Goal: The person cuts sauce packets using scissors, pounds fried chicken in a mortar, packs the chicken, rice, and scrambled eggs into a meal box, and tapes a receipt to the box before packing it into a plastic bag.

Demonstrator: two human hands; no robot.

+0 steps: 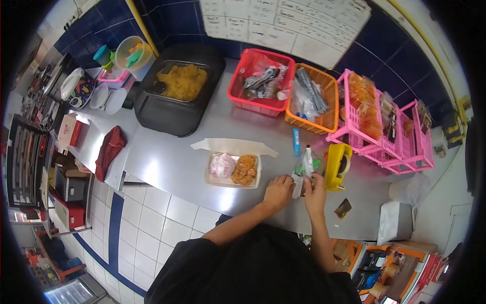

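Observation:
Both hands are at a small clear plastic packet (pixel 298 185) on the steel table. My left hand (pixel 278 193) has its fingertips against the packet's left side. On the other side, my right hand (pixel 315 191) has its fingers closed at the packet's edge. A pen-like item and something green (pixel 316 163) lie just beyond them. Close to my right hand is a yellow tape dispenser (pixel 338 167). To the left, an open carton (pixel 208 175) holds a paper-wrapped ball (pixel 221 165) and a piece of fried food (pixel 244 169).
A red basket (pixel 260 105), an orange basket (pixel 311 124) and a pink rack (pixel 392 147) line the back. At the back left sits a black warmer (pixel 169 119) with yellow food. A small dark packet (pixel 342 209) lies right of the hands, and a blue item (pixel 296 142) beyond them.

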